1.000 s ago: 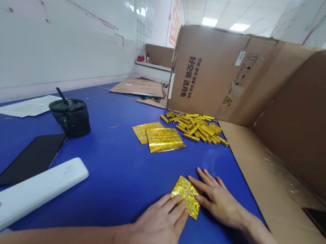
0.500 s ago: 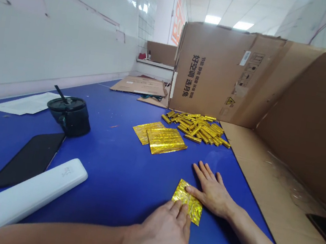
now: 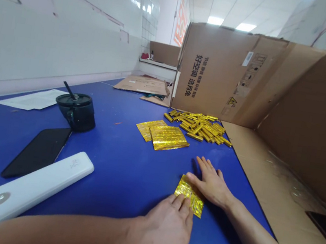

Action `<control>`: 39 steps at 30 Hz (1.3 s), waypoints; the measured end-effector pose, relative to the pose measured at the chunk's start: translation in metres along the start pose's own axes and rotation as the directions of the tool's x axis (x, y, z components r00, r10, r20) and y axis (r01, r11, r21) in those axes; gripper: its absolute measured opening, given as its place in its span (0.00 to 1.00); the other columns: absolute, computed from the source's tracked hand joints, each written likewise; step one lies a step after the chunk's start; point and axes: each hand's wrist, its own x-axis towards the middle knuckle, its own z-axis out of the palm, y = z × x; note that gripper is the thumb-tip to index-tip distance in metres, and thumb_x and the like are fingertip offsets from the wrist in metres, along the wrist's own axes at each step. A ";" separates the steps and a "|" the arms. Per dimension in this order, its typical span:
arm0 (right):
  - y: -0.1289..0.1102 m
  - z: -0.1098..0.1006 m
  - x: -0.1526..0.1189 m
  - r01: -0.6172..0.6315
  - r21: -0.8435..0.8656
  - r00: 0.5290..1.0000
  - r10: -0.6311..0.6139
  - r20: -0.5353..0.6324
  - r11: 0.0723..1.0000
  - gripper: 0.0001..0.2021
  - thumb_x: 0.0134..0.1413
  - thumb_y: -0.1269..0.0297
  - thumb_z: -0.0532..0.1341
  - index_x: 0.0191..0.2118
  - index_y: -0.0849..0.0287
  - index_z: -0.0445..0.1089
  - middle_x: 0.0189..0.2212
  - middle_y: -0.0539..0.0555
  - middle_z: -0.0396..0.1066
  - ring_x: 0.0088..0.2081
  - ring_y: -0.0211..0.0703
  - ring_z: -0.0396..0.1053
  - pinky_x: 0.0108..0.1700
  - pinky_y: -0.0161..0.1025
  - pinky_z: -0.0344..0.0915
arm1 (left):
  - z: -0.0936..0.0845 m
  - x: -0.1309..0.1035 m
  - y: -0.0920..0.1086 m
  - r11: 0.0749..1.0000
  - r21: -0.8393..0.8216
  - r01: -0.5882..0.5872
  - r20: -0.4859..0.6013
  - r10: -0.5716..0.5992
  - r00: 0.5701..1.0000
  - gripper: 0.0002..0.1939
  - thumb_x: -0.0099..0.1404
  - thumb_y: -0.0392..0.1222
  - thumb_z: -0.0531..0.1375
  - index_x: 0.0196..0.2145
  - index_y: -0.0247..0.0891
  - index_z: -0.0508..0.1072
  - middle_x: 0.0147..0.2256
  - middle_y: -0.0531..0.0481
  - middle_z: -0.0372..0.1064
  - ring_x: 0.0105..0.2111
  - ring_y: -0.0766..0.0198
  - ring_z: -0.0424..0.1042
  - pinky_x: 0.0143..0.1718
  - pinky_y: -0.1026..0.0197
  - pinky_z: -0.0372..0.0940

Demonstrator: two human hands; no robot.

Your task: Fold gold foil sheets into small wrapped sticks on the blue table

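A small gold foil sheet [image 3: 196, 203] lies flat on the blue table near its right edge. My left hand [image 3: 167, 230] rests its fingertips on the near left part of the sheet, palm down, thumb spread to the right. At the sheet's upper right, my right hand [image 3: 213, 183] touches it with the thumb, the other fingers stretched forward over the table. Farther off, flat gold sheets [image 3: 169, 138] overlap one another. Behind them and to the right is a heap of rolled gold tubes [image 3: 201, 127].
On the left are a dark cup [image 3: 80, 115] with a straw, a black phone [image 3: 37, 151], a long white device [image 3: 39, 180] and white paper [image 3: 35, 98]. A large cardboard box [image 3: 219, 77] stands behind the tubes. Flat cardboard [image 3: 142, 85] lies at the back.
The view has shifted slightly. The right hand's fingers are closer together, and the left thumb sticks out farther. Both hands remain at the small sheet.
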 end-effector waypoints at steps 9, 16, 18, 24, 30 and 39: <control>-0.005 0.014 0.010 0.050 -0.063 0.999 -0.050 -0.003 0.997 0.42 0.44 0.35 0.41 0.59 0.61 0.42 0.60 0.62 0.37 0.59 0.56 0.31 0.52 0.62 0.35 | -0.003 -0.001 0.001 0.995 -0.089 0.034 -0.001 -0.034 0.999 0.42 0.53 0.64 0.50 0.51 0.19 0.58 0.51 0.28 0.54 0.52 0.45 0.53 0.51 0.52 0.47; 0.006 0.005 0.018 -0.095 -0.019 0.970 0.089 -0.226 0.995 0.34 0.50 0.45 0.48 0.55 0.67 0.51 0.55 0.67 0.50 0.57 0.60 0.43 0.50 0.62 0.42 | -0.001 0.000 -0.001 0.998 -0.070 0.000 -0.102 -0.008 0.995 0.35 0.52 0.64 0.51 0.42 0.27 0.68 0.40 0.38 0.66 0.43 0.51 0.60 0.44 0.55 0.56; 0.008 -0.009 0.012 -0.058 -0.015 0.968 0.053 -0.246 0.998 0.27 0.51 0.51 0.50 0.52 0.65 0.56 0.54 0.65 0.54 0.55 0.57 0.47 0.51 0.58 0.45 | 0.000 0.001 -0.004 0.997 -0.072 -0.002 -0.126 -0.008 0.992 0.33 0.52 0.64 0.52 0.39 0.28 0.68 0.37 0.40 0.66 0.40 0.53 0.62 0.42 0.55 0.57; 0.004 -0.036 -0.034 0.299 0.120 0.946 -0.278 -0.170 0.947 0.10 0.53 0.61 0.51 0.28 0.56 0.67 0.29 0.52 0.68 0.35 0.42 0.65 0.38 0.38 0.62 | -0.003 0.001 -0.016 0.989 -0.144 -0.021 -0.117 0.004 0.993 0.24 0.55 0.57 0.54 0.40 0.33 0.67 0.38 0.44 0.65 0.42 0.55 0.61 0.41 0.57 0.58; 0.002 -0.023 -0.068 0.478 0.122 0.878 -0.477 -0.040 0.870 0.09 0.51 0.61 0.55 0.38 0.55 0.68 0.39 0.54 0.67 0.40 0.44 0.63 0.42 0.41 0.61 | -0.011 0.002 -0.027 0.972 -0.235 -0.016 -0.123 -0.014 0.992 0.14 0.56 0.43 0.57 0.38 0.34 0.64 0.37 0.47 0.65 0.40 0.59 0.62 0.40 0.60 0.60; 0.000 -0.019 -0.068 0.530 0.003 0.844 -0.528 -0.093 0.848 0.12 0.55 0.70 0.49 0.41 0.53 0.66 0.41 0.53 0.68 0.41 0.42 0.65 0.50 0.48 0.54 | -0.007 0.010 -0.050 0.978 -0.209 0.014 -0.146 -0.045 0.988 0.06 0.57 0.38 0.57 0.33 0.34 0.67 0.34 0.49 0.64 0.38 0.61 0.61 0.41 0.62 0.58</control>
